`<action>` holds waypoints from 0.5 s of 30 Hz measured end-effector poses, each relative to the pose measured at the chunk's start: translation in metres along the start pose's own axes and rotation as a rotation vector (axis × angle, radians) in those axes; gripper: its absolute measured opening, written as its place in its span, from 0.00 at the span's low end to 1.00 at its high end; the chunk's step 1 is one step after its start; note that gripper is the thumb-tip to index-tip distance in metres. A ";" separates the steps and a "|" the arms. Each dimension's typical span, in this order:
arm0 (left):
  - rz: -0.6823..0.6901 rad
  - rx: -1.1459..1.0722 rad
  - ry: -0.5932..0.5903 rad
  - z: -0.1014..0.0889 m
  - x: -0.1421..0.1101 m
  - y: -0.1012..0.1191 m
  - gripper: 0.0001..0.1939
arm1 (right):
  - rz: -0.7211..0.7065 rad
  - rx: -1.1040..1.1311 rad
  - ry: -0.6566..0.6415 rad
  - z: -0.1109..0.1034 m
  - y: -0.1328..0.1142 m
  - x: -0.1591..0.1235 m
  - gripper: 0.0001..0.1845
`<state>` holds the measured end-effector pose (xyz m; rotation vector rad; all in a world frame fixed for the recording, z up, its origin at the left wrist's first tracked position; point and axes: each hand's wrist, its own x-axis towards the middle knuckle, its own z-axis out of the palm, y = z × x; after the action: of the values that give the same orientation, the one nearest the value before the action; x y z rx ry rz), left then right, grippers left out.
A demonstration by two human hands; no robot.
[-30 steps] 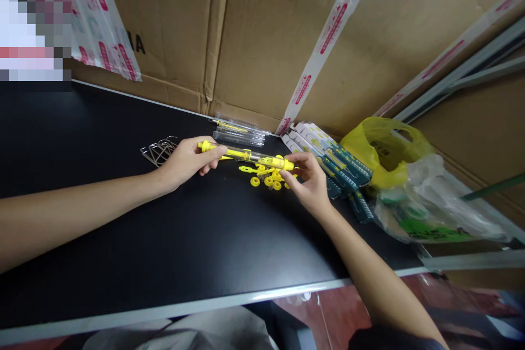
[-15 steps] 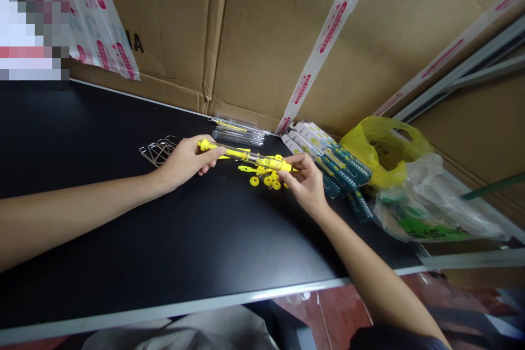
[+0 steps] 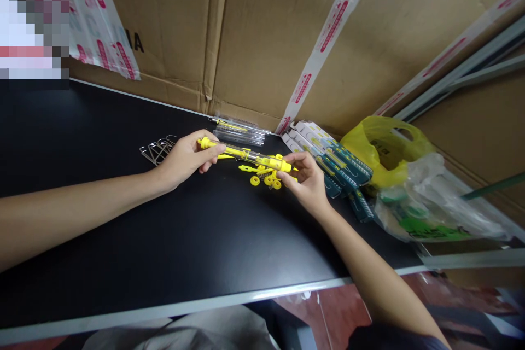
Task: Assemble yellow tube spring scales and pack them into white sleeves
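Note:
Between my two hands, a yellow spring scale (image 3: 253, 155) with a clear tube is held up slantwise above the table. My left hand (image 3: 191, 154) pinches its left end between thumb and fingers. Closed around the yellow cap at the other end is my right hand (image 3: 307, 181). Small yellow plastic parts (image 3: 266, 179), several of them rings, lie on the table just beyond and beneath the tube. Metal hooks (image 3: 153, 150) are heaped left of my left hand. Behind the scale, clear tubes (image 3: 240, 132) lie side by side, one with a yellow strip inside.
Printed boxes (image 3: 334, 156) are stacked right of my right hand. A yellow plastic bag (image 3: 379, 147) and a clear plastic bag (image 3: 435, 202) sit at the right end of the black table (image 3: 184, 251). Large cardboard (image 3: 262, 33) stands along the back edge.
Both hands keep the same hold on the spring scale and stay almost in place. The scale seems turned slightly about its length; the things on the table have not moved.

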<state>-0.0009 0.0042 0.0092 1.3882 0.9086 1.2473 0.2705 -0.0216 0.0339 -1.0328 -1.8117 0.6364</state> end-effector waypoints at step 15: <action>0.060 0.062 0.096 0.000 -0.004 0.002 0.09 | -0.002 0.067 0.013 0.005 0.003 -0.004 0.18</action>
<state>-0.0013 -0.0001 0.0101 1.4235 0.9851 1.3507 0.2680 -0.0231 0.0276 -0.9881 -1.7678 0.6833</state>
